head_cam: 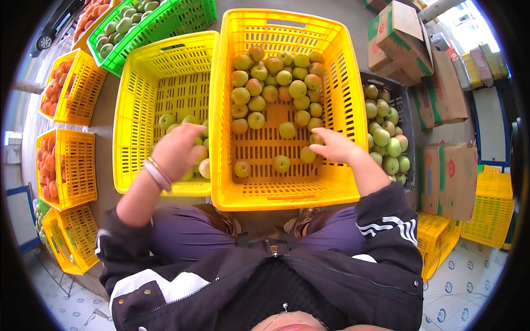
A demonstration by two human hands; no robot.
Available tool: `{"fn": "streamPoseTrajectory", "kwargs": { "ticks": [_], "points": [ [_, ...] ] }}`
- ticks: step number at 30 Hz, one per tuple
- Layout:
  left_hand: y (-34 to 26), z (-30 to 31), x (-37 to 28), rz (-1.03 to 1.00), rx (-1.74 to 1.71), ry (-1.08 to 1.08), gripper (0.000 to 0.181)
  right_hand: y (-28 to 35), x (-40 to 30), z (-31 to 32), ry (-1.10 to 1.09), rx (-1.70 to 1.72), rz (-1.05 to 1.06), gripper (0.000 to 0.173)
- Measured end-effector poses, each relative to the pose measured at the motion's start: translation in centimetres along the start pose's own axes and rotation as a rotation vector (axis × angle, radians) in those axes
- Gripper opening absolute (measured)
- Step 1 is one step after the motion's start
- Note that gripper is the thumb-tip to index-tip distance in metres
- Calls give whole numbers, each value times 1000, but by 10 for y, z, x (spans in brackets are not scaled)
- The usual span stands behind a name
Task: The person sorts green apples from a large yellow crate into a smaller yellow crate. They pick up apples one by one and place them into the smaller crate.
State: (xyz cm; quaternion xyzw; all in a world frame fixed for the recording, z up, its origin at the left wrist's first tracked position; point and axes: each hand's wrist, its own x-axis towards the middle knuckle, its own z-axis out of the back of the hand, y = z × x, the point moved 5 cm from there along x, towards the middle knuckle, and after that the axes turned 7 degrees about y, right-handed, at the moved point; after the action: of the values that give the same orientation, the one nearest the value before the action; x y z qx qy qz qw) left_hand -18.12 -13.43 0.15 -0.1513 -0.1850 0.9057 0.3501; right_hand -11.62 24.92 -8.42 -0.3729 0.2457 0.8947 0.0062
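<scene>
A large yellow-orange plastic crate (285, 198) stands before me with many green and reddish apples (270, 94), mostly towards its far half. Inside its right side, my right hand (336, 145) touches the apples there, fingers apart; whether it grips one is unclear. A lighter yellow crate (134, 91) stands against its left side, with apples (167, 121) in its near right part. My left hand (180, 145), with bangles on the wrist, is over those apples, blurred; its palm is hidden.
A dark crate of green apples (391, 142) stands at the right, beside cardboard boxes (449, 178). A green crate (165, 35) holds more fruit at the far left. Along the left stand yellow crates (76, 165) of orange fruit. Yellow crates (488, 207) stand at the lower right.
</scene>
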Motion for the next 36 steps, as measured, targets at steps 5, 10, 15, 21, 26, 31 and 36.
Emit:
{"fn": "streamPoseTrajectory", "kwargs": {
  "ticks": [5,10,15,21,26,31,36],
  "points": [
    [-162,-7,-20,-429,167,-120,38,15,60,-37,189,-260,53,66],
    [-158,-63,-24,-334,328,285,36,50,116,-56,339,-445,52,63],
    [-145,-78,-6,-345,324,419,37,68,189,-59,181,-511,106,68],
    [-140,-65,-12,-397,252,190,38,79,234,-100,260,-438,16,82],
    [-132,-65,-15,-374,242,219,39,63,235,-142,275,-450,-46,78],
    [-138,-66,-25,-381,270,163,39,62,206,-170,244,-393,66,70],
    [-157,-68,-39,-436,335,123,40,65,168,-124,278,87,197,51]
  ]
}}
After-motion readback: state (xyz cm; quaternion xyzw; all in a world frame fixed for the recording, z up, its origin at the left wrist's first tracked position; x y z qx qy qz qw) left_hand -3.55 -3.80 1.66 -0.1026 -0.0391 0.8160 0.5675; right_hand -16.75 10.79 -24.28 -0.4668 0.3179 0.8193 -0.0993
